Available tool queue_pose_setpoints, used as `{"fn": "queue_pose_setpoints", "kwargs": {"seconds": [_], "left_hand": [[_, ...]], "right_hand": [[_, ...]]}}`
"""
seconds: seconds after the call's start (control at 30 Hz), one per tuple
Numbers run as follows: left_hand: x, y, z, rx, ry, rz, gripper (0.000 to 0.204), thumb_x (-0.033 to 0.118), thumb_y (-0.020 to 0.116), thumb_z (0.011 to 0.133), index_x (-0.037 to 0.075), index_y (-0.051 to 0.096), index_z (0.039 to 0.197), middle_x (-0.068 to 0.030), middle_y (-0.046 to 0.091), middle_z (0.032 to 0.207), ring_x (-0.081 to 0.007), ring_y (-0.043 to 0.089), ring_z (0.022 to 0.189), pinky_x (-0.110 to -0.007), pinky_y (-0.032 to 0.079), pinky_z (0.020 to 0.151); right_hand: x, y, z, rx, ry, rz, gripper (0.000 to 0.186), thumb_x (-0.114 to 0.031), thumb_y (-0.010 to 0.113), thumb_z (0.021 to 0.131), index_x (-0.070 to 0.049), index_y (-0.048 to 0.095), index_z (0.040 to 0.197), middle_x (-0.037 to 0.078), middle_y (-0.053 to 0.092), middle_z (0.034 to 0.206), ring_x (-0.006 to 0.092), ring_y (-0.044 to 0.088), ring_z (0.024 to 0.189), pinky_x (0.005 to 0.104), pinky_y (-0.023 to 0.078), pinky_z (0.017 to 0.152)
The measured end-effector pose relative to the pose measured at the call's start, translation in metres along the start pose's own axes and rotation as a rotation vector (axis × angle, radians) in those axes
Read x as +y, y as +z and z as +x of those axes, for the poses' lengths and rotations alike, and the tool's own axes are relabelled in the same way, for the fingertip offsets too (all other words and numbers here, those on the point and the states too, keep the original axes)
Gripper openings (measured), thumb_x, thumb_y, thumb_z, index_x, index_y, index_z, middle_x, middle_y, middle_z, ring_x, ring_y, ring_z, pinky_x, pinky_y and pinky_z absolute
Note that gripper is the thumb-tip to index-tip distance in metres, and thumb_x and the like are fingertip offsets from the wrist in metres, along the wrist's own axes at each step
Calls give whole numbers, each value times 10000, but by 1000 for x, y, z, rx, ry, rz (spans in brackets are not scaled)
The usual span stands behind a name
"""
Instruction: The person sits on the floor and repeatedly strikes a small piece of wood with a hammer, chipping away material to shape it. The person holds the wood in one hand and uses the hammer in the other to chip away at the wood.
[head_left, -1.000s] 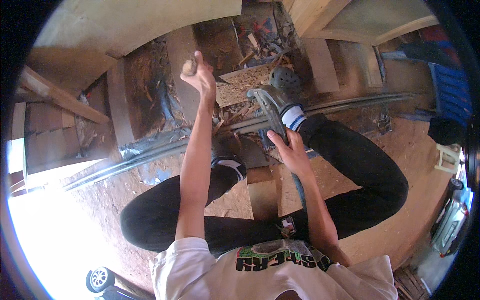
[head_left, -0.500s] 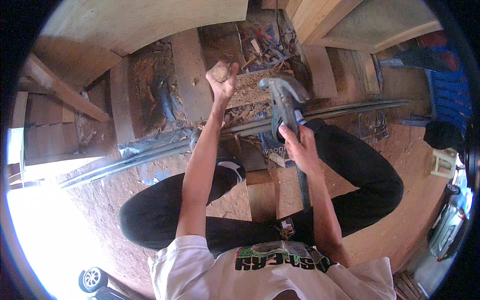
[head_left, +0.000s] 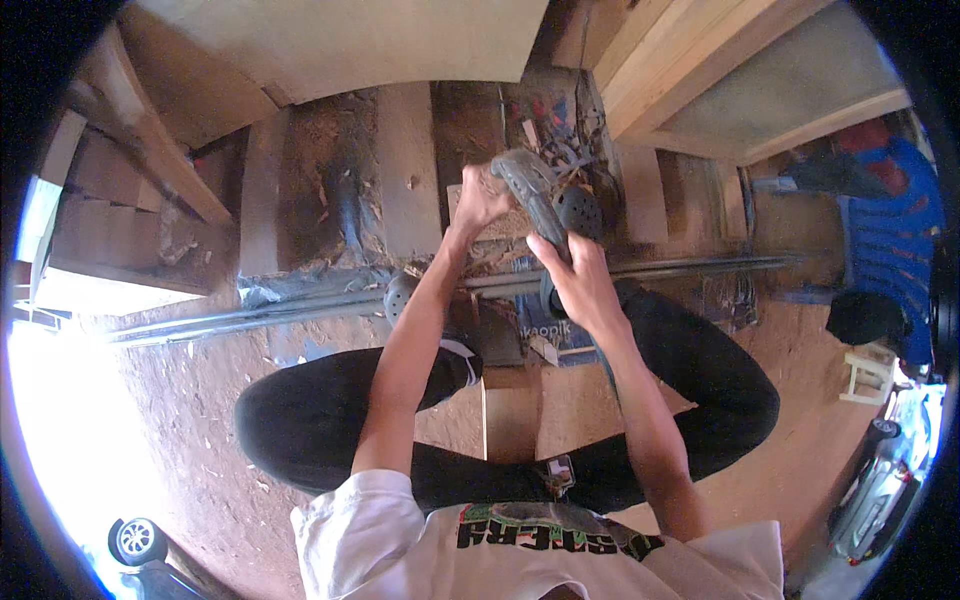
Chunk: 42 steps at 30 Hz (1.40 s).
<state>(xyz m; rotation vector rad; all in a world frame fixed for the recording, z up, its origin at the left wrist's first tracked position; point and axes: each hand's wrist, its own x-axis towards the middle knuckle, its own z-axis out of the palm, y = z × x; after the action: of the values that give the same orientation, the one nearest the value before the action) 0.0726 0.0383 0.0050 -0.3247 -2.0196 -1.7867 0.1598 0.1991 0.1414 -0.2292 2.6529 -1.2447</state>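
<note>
My left hand [head_left: 481,203] is closed on a short, wooden-looking piece, mostly hidden under the hammer now, over a pale chipped board [head_left: 505,227] strewn with shavings. My right hand [head_left: 581,278] grips the long dark handle of a claw hammer [head_left: 520,176], whose head overlaps the top of my left hand; whether they touch I cannot tell. My feet in grey clogs [head_left: 578,208] are beside the board, and my legs in black trousers [head_left: 720,400] are bent either side of my hands.
Long metal bars or pipes [head_left: 700,264] cross the dirt ground [head_left: 190,390]. Wooden panels [head_left: 400,45] and frames [head_left: 680,55] surround the upper area. At right are a blue plastic chair [head_left: 890,250], a white stool [head_left: 865,376] and a car [head_left: 875,485]; a wheel [head_left: 135,540] shows lower left.
The hammer has risen and come left onto the piece in my left hand. My left hand moved right and lower from where it was a second ago. The view has shifted slightly.
</note>
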Motion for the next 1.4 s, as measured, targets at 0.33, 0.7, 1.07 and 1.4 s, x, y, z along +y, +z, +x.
{"fn": "queue_pose_setpoints", "kwargs": {"seconds": [0.33, 0.7, 1.07, 1.4], "left_hand": [[-35, 9, 23, 164, -392, 157, 257, 216, 775, 714, -9, 677, 792, -121, 686, 747, -216, 646, 679, -354, 504, 655], [-34, -28, 73, 711, -354, 95, 295, 169, 722, 797, 56, 545, 590, 22, 506, 563, -98, 434, 497, -313, 361, 463], [-8, -13, -7, 335, -293, 140, 346, 173, 705, 816, 3, 469, 629, 4, 450, 567, -85, 380, 573, -297, 359, 516], [3, -6, -18, 92, -246, 146, 210, 133, 701, 774, -22, 579, 703, -103, 562, 578, -110, 499, 554, -324, 447, 536]], "right_hand": [[0, 4, -61, 23, 222, 583, 292, -322, 606, 939, -93, 487, 802, -83, 369, 580, 0, 336, 463, 200, 232, 409], [25, 6, -76, 130, 488, 671, 256, -314, 653, 901, -69, 580, 917, -75, 450, 646, 28, 412, 537, 224, 338, 464], [-17, 2, -71, 45, 273, 699, 147, -167, 602, 892, -77, 493, 850, -58, 404, 582, 13, 369, 459, 185, 285, 408], [-24, 14, -14, 203, -261, 111, 279, -263, 563, 952, -21, 517, 821, -19, 488, 611, 83, 419, 518, 278, 344, 458]]}}
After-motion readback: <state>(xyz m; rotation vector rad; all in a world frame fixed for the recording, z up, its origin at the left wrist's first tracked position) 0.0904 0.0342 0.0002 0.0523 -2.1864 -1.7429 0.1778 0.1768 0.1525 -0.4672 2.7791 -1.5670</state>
